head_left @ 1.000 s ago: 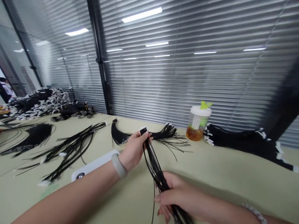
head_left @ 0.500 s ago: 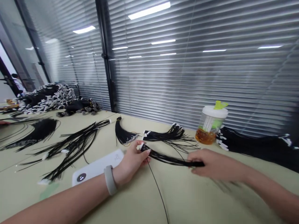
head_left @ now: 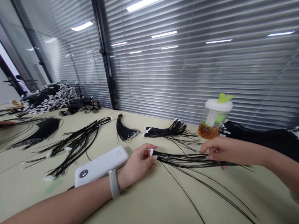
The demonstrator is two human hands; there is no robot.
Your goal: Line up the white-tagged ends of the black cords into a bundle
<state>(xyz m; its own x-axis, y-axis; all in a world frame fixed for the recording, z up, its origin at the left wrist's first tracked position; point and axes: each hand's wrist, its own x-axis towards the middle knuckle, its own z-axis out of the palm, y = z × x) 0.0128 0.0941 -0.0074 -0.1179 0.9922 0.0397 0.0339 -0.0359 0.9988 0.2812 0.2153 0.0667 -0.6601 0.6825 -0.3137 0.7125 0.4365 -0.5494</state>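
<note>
My left hand [head_left: 142, 160] pinches the white connector end of a bundle of black wires [head_left: 184, 158] just above the table. From there the wires fan out to the right, and a few loose ones hang down toward the front edge of the view. My right hand [head_left: 224, 151] is closed round the wires farther along, with a fingertip showing beneath them. Partly under my left forearm lies a white power bank [head_left: 102, 163] with a round display. Behind my hands rests another wire bundle with white connectors [head_left: 167, 129].
A clear jar [head_left: 213, 119] with amber contents and a white lid stands behind my right hand. More black wires [head_left: 261, 135] lie at right, others [head_left: 79, 140] at left. A large pile of white-ended wires [head_left: 50, 96] sits far left. Another person's hand [head_left: 7, 123] shows at the left edge. Blinds [head_left: 163, 77] back the table.
My right hand has moved right along the wires, which are now spread instead of gathered tightly. My left hand, still on the connector end, appears slightly farther right and lower.
</note>
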